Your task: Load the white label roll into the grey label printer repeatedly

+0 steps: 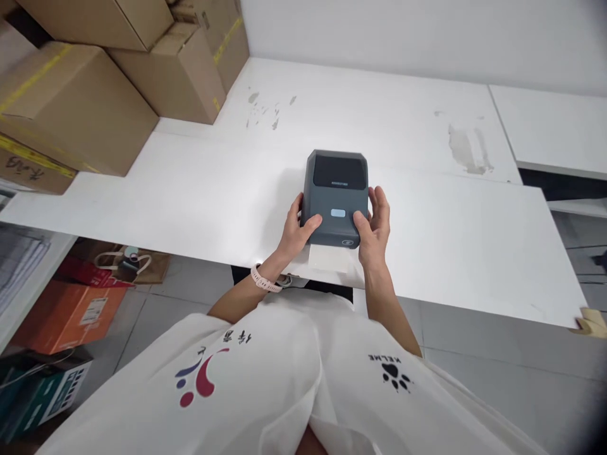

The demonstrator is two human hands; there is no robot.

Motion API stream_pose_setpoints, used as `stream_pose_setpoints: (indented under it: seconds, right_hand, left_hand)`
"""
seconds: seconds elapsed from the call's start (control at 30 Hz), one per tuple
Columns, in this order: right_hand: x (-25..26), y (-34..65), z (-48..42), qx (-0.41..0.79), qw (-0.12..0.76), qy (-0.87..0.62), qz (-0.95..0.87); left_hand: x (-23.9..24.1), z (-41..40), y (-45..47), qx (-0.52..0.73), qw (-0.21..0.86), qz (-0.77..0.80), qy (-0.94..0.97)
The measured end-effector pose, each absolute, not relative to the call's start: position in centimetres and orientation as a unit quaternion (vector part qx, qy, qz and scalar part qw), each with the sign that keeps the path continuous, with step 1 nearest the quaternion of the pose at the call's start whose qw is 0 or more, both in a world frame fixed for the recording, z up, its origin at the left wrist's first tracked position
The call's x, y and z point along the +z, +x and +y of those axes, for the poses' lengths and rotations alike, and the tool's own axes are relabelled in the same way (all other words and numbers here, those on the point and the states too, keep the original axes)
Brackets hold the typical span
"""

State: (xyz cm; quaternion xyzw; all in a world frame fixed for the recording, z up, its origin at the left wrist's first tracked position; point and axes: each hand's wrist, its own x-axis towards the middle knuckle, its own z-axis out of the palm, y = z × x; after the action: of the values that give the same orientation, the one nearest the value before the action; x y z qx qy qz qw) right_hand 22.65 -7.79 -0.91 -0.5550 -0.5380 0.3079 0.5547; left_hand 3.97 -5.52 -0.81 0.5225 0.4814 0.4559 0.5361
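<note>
A dark grey label printer point(327, 199) with a black window on top and a pale blue button is at the table's front half. My left hand point(298, 230) grips its left front corner, thumb on the top face and fingers around the side. My right hand point(374, 227) is at the opposite corner, its thumb pressed on the top and its fingers curled along the right side. A white piece of paper point(328, 258) shows just below the printer's front edge. Whether the printer's base touches the table is hidden.
The white table point(441, 240) has worn patches. Cardboard boxes point(80, 107) are stacked at its left end. An orange box point(71, 316) and a paper bag point(159, 268) stand low at the left. A tan piece point(592, 322) covers the table's right front corner.
</note>
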Motion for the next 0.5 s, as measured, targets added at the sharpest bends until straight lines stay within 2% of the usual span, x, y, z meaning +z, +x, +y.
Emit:
stream_pose_setpoints:
  seconds: [0.13,0.3,0.33,0.43,0.5]
  right_hand:
    - [-1.7,22.1,-7.5,0.327,0.614,-0.52,-0.496]
    - [-1.6,21.9,-7.4,0.317,0.605,-0.53,-0.502]
    - [-1.6,21.9,-7.4,0.313,0.604,-0.532,-0.504]
    - [-1.2,21.9,-7.5,0.296,0.61,-0.524,-0.516]
    - [-0.7,21.9,-7.7,0.263,0.602,-0.522,-0.544]
  left_hand:
    - [-1.0,-6.3,3.8,0.464,0.535,0.48,0.517]
    - [-0.5,-10.8,2.7,0.506,0.387,0.606,0.476]
    - [-0.3,-11.6,2.5,0.479,0.417,0.599,0.488]
    - [0.7,-12.7,2.3,0.306,0.616,0.517,0.51]
    - [1.7,-12.5,2.4,0.237,0.707,0.461,0.482]
